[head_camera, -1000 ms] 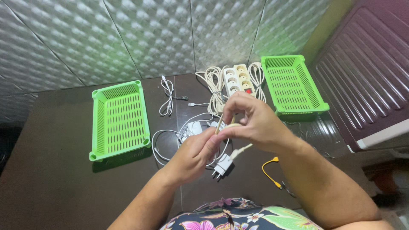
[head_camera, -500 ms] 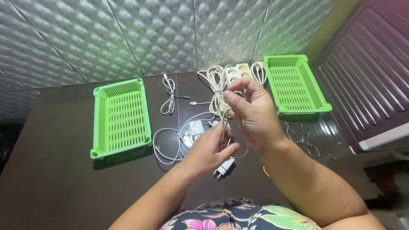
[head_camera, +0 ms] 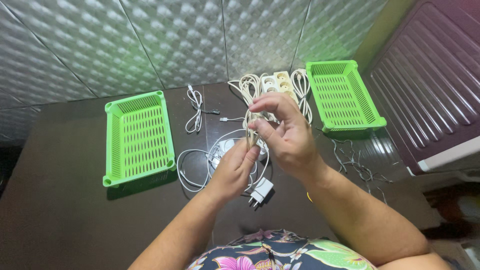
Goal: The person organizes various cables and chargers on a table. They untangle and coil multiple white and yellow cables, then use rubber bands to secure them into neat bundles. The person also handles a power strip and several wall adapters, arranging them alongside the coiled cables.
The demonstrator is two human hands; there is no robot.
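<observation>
Both hands up over dark tabletop [head_camera: 65, 210], btwn two green slotted plastic baskets [head_camera: 137, 137]. Left hand [head_camera: 234, 171] and right hand [head_camera: 282, 131] each pinch the thin beige coiled cable [head_camera: 251, 134], fingertips nearly touching. Below: white plug charger [head_camera: 261, 190], loose white cables [head_camera: 195, 167]. Behind: white power strip [head_camera: 280, 82] w/ cord.

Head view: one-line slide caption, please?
Both hands, left hand and right hand, grip a coiled beige cable above white chargers between two green baskets.
</observation>
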